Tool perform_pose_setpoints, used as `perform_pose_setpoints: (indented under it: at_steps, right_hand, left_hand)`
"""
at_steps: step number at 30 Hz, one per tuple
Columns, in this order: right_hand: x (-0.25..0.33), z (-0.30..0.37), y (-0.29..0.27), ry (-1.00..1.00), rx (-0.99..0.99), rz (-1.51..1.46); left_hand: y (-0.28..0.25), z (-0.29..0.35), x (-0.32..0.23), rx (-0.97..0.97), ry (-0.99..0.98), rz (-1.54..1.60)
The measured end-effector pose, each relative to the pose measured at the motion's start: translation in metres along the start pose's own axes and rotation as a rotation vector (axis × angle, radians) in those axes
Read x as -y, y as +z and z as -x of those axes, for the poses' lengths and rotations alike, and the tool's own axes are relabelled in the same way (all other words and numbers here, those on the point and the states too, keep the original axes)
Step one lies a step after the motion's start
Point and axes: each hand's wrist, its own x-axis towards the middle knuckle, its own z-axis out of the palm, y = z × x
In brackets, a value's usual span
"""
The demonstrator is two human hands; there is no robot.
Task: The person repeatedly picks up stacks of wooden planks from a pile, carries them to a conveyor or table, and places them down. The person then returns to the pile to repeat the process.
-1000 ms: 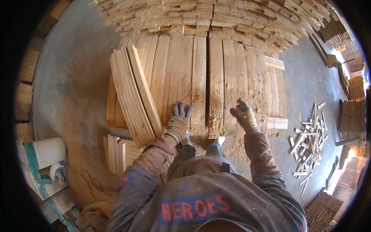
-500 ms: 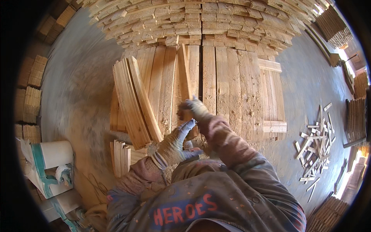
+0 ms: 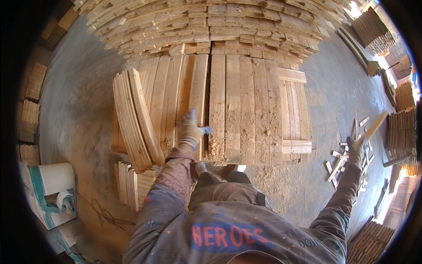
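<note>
My left hand [image 3: 190, 132], in a pale glove, reaches over the plank stack with its fingers spread. It is nearest to a light plank [image 3: 200, 88] beside the dark gap in the stack and grips nothing. My right arm is stretched far out to the right. There my right hand [image 3: 355, 152] is closed on the lower end of a wooden strip [image 3: 374, 126], which points up and away over the floor. Sawdust and shavings lie on the planks [image 3: 246, 105] to the right of the gap.
Several loose planks [image 3: 134, 119] lie slanted on the stack's left side. Layered timber [image 3: 211, 22] rises behind. Scattered wood strips [image 3: 336, 167] cover some floor at right. A white and green machine [image 3: 52, 189] stands at left, and cut boards [image 3: 128, 185] stand near my feet.
My right hand has swung from the stack's middle far out to the right, now with a wooden strip. My left hand has moved forward over the planks. The tilted board there now appears flat.
</note>
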Motion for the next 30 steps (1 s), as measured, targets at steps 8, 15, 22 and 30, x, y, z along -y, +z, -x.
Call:
perform_pose_setpoints:
  at_steps: [8, 15, 22, 30]
  right_hand:
    - [0.133, 0.09, 0.259, 0.068, 0.736, -0.539]
    - [0.172, 0.128, 0.262, 0.124, 0.695, -0.708]
    - [0.158, 0.131, 0.325, 0.58, 1.032, -1.412]
    - [0.234, 0.138, 0.211, 0.328, 1.086, -0.994]
  left_hand:
    - [-0.021, 0.012, -0.061, 0.043, -0.153, 1.043]
    - [0.054, -0.002, -0.076, -0.181, -0.109, 0.191]
    - [0.058, -0.043, -0.12, 0.139, -0.335, 0.918]
    - [-0.006, -0.047, -0.098, 0.25, -0.77, 1.625]
